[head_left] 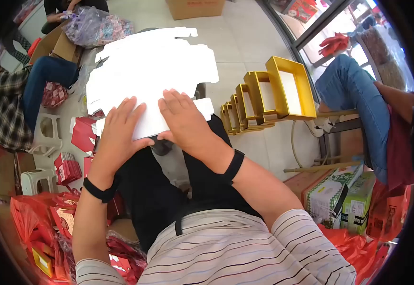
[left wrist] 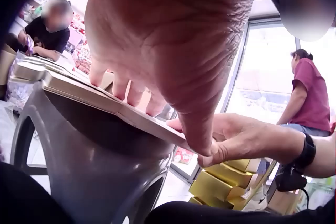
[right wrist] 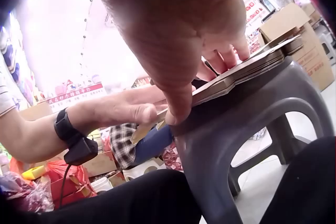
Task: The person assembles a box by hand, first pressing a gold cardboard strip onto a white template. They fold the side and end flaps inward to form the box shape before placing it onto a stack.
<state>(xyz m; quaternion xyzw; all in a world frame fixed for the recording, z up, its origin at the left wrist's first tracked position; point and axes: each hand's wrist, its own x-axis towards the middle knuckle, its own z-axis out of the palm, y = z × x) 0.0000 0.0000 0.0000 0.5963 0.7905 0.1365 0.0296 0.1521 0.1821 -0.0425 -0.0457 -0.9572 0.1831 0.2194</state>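
A stack of flat white die-cut cardboard sheets (head_left: 154, 66) lies on a grey plastic stool (left wrist: 105, 145) in front of me. My left hand (head_left: 120, 130) rests on the near left part of the top sheet, fingers extended. Beside it, my right hand (head_left: 188, 118) presses on the near right part, its fingers straight too. Both thumbs point inward along the near edge, tips close together. From the wrist views, the layered edge of the stack (right wrist: 231, 78) shows under the fingers, with the thumbs against that edge.
Nested gold box frames (head_left: 290, 90) stand on the floor to the right. Red plastic bags (head_left: 31, 218) and white stools (head_left: 47, 133) are at the left. Seated people flank me on both sides; printed cartons (head_left: 328, 194) sit near my right arm.
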